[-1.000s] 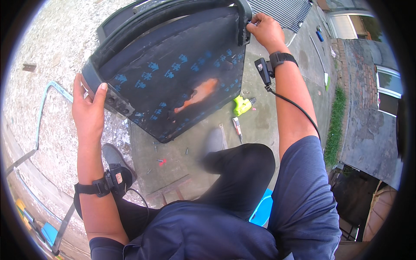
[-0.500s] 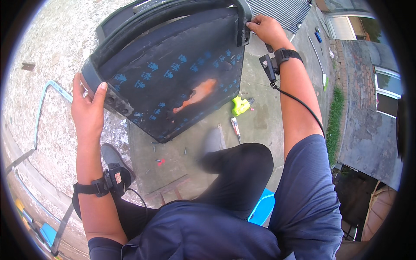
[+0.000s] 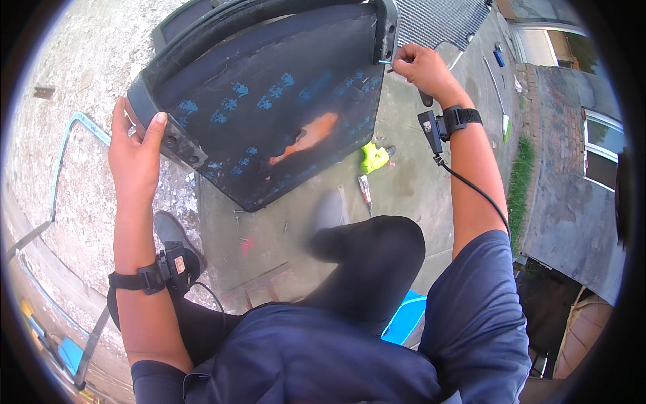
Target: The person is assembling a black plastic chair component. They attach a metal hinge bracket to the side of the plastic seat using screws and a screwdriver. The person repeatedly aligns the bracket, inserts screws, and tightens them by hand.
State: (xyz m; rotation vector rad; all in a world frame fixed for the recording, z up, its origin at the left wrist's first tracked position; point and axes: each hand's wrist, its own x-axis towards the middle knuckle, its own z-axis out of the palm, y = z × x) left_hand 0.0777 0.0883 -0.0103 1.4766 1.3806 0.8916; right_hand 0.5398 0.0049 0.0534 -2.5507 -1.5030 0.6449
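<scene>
An overturned chair (image 3: 269, 74) is in front of me, its dark underside printed with blue marks and torn at an orange patch. My left hand (image 3: 136, 151) grips the black armrest bracket (image 3: 182, 145) at the chair's left corner, thumb on top and fingers behind. At the upper right, my right hand (image 3: 420, 67) pinches a thin silver bolt (image 3: 385, 62). The bolt's end is against or just beside the right armrest bracket (image 3: 387, 34), near its holes; I cannot tell whether it is inserted.
A lime-green drill (image 3: 374, 157) and a screwdriver (image 3: 365, 192) lie on the concrete beyond my knee. Several loose bolts (image 3: 285, 227) are scattered near my left shoe (image 3: 176, 239). A ribbed grey mat (image 3: 441, 20) is at the top right, and something bright blue (image 3: 406, 316) is beside my thigh.
My right hand has moved slightly down and away from the right bracket, and a silver bolt now shows at its fingertips. The chair has tipped or shifted slightly upward; my left hand keeps its hold.
</scene>
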